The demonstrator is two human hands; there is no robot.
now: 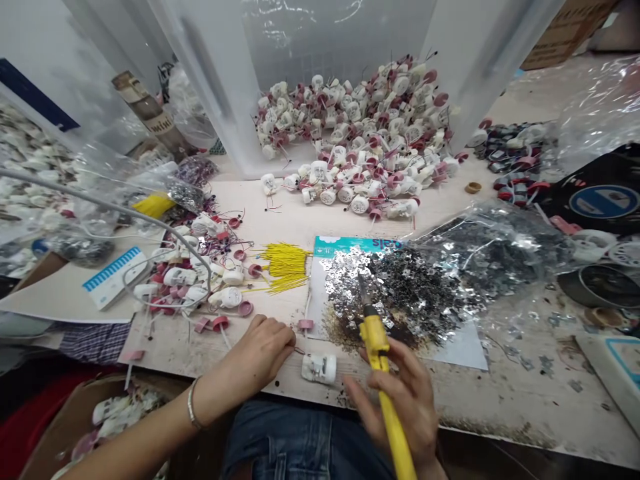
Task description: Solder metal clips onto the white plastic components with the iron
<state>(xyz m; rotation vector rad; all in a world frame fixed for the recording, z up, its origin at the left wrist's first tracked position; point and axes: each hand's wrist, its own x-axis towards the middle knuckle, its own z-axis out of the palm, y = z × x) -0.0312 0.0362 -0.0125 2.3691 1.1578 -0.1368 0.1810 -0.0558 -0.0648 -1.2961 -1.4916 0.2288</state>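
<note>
My right hand (pixel 407 400) is wrapped round a yellow soldering iron (pixel 375 340), its dark metal tip pointing away from me over a heap of small shiny metal plates (pixel 410 287). The fingers of my left hand (pixel 265 350) are pinched together at the end of a thin reddish wire (pixel 299 351). That wire runs toward a small white plastic motor unit (pixel 319 369), which lies on its side between my hands. A pink cap on a white stem (pixel 306 325) lies just beyond the unit.
A bundle of yellow wires (pixel 286 267) lies left of the metal plates. More white units with pink caps (pixel 185 280) are piled at the left, and many fill the tipped plastic bin (pixel 230 133) at the back. A clear bag (pixel 515 247) of metal pieces sits right.
</note>
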